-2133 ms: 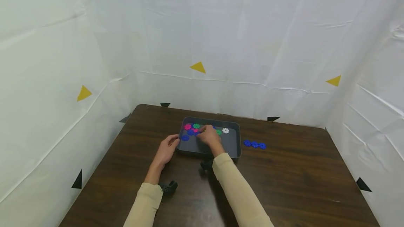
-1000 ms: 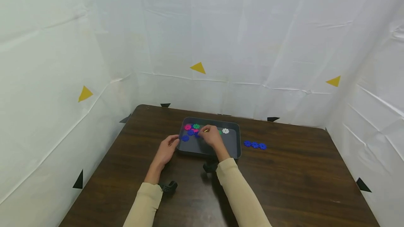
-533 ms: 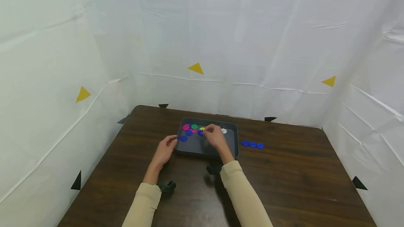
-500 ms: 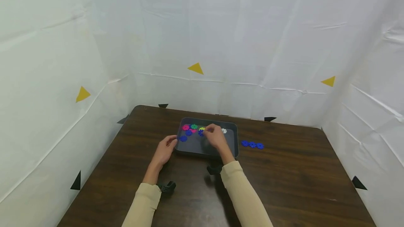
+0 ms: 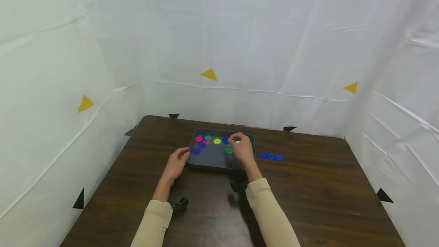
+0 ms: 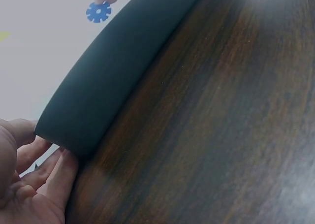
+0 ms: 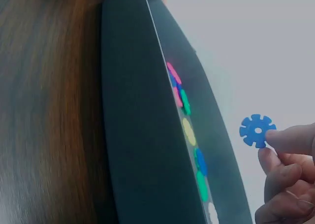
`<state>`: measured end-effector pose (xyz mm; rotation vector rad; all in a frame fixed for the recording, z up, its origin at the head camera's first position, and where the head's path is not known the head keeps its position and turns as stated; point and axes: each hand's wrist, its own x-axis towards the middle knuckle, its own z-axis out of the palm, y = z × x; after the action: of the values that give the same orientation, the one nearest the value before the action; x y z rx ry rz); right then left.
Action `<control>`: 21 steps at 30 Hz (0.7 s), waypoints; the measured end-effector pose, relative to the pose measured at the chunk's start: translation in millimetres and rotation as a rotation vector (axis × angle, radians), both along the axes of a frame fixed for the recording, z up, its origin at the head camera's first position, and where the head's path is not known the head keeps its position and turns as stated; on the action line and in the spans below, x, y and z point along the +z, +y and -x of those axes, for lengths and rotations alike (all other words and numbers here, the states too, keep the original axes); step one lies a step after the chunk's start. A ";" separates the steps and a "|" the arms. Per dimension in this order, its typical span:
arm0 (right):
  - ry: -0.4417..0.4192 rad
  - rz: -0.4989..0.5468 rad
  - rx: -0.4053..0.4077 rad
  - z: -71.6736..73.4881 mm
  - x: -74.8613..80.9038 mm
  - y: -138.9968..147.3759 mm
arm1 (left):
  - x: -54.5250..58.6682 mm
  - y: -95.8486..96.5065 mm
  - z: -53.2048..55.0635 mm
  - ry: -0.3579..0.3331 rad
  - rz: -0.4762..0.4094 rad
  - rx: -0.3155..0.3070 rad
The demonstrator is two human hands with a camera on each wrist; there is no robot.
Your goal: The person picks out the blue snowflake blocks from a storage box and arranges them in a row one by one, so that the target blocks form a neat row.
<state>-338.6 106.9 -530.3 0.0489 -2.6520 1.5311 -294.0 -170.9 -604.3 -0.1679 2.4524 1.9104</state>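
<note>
Currently, the right hand [image 5: 242, 148] pinches a round, notched blue plastic disc [image 7: 249, 129] above the dark grey rectangular tray [image 5: 212, 159]; right of the tray, nearer this hand than the tray-gripping left hand [image 5: 174, 165], runs a sideways row of three blue discs [image 5: 271, 157].

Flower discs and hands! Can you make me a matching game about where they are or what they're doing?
1. Left hand
2. Right hand
3. Yellow disc
4. Row of three blue discs

A. Lying inside the tray
B. Pinching a single blue disc
C. Lying on the table, right of the tray
D. Touching the tray's left side

Pairs: 1-D, 2-B, 3-A, 4-C
</note>
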 end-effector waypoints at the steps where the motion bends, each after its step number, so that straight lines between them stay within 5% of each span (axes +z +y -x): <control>1: 0.006 0.008 -0.004 -0.1 0.5 2.3 | -0.4 -0.2 0.4 -0.001 0.001 0.000; 21: 0.032 0.116 -0.161 -4.0 12.6 83.4 | 0.3 6.9 4.4 0.010 -0.020 -0.058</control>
<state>-334.6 190.2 -517.6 -0.1425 -2.4700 1.6131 -298.4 -164.0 -604.0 -0.0862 2.4159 1.9164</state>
